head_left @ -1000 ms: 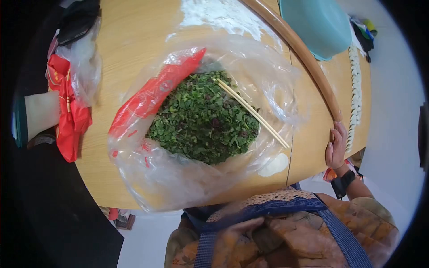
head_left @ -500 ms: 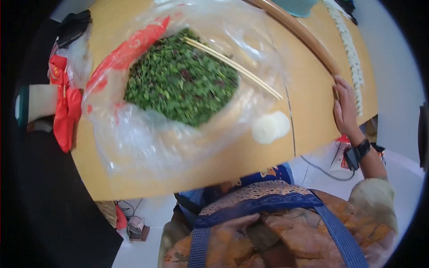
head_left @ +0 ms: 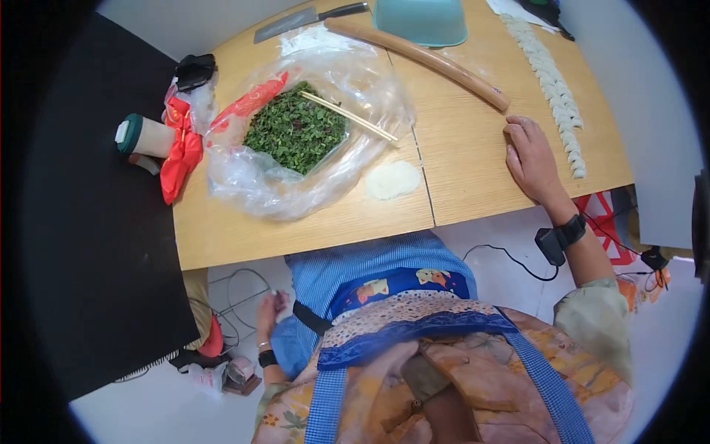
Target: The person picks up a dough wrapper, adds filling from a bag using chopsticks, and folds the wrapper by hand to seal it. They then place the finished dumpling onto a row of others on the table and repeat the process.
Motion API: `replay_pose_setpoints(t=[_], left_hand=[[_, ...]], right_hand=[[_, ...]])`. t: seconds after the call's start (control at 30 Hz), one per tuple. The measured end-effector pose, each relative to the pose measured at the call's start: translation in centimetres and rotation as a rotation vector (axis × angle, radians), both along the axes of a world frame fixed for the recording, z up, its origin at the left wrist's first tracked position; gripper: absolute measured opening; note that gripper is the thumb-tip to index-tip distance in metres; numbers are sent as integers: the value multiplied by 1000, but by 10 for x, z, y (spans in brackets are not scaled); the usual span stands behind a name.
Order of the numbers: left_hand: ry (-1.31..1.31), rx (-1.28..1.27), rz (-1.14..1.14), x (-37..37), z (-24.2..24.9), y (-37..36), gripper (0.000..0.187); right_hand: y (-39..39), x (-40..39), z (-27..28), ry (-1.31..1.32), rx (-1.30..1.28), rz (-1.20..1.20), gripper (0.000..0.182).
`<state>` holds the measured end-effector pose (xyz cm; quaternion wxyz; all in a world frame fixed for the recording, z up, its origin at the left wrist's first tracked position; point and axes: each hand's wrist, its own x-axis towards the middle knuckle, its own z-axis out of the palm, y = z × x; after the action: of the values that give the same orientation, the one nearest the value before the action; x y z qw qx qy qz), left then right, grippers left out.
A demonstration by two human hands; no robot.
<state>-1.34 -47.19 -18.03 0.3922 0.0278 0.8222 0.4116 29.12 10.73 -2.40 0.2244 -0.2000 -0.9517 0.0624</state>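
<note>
My right hand (head_left: 532, 159) rests on the tabletop, fingers loosely bent, thumb apart and nothing in it. Just beyond its fingertips lies the end of a wooden rolling pin (head_left: 425, 59). My left hand (head_left: 271, 309) hangs low beside the apron, below the table edge; its fingers are too small and blurred to read. Thin pale dough wrappers (head_left: 393, 180) lie flat near the table's front. Left of them, chopped green filling (head_left: 296, 129) sits in a spread clear plastic bag (head_left: 259, 196), with a pair of chopsticks (head_left: 351, 117) laid across it.
A long row of folded dumplings (head_left: 551, 78) runs along the right side. At the back are a teal basin (head_left: 420, 22), a cleaver (head_left: 288, 26) and white flour (head_left: 325, 42). A red bag (head_left: 181, 159) and a green-lidded cup (head_left: 151, 137) stand at the left edge.
The view has shifted, showing more of the table's back and the floor. My right hand has come off the rolling pin's end onto the table. My left hand has come into view.
</note>
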Motion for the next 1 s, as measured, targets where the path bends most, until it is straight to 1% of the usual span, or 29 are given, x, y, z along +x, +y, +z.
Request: replay_pose_setpoints(t=[0.07, 0.13, 0.2, 0.27, 0.3, 0.37, 0.4, 0.47, 0.5, 0.6, 0.63, 0.7, 0.73, 0.8, 0.93, 1.0], left_hand=[[32, 142, 113, 0, 71, 41, 33], [37, 287, -126, -15, 121, 71, 31], [51, 447, -328, -1, 185, 132, 30], [28, 559, -512, 9, 218, 184, 22], [-2, 546, -515, 13, 223, 205, 22], [190, 512, -752, 17, 221, 249, 14], [165, 514, -759, 21, 220, 270, 14], [467, 412, -938, 29, 215, 306, 17], [452, 416, -942, 33, 209, 319, 17], [738, 377, -979, 40, 191, 344, 28], [735, 381, -983, 42, 186, 348, 28], [860, 316, -945, 44, 180, 351, 29], [855, 310, -950, 44, 181, 352, 29], [860, 216, -937, 44, 185, 353, 28], [902, 229, -942, 42, 181, 352, 24], [749, 241, -888, 44, 182, 354, 21]], right_hand=[[0, 0, 1, 29, 14, -18, 25], [0, 0, 3, 25, -17, -18, 25], [4, -2, 3, 16, -41, -27, 24], [5, -1, -1, 49, 14, -32, 23], [4, 1, -2, 26, -6, -41, 23], [7, -1, -2, 45, -7, -51, 22], [8, -2, -2, 24, -13, -63, 22], [8, -4, -3, 62, 11, -79, 20], [9, -5, -3, 49, 7, -86, 20], [12, -6, -3, 50, 16, -93, 19], [14, -7, -4, 51, 24, -107, 19], [14, -7, -8, 52, 22, -122, 18], [13, -7, -7, 48, 16, -130, 18], [12, -7, -8, 41, 6, -132, 18], [13, -8, -10, 56, 34, -127, 19], [13, -6, -11, 67, 34, -127, 19]])
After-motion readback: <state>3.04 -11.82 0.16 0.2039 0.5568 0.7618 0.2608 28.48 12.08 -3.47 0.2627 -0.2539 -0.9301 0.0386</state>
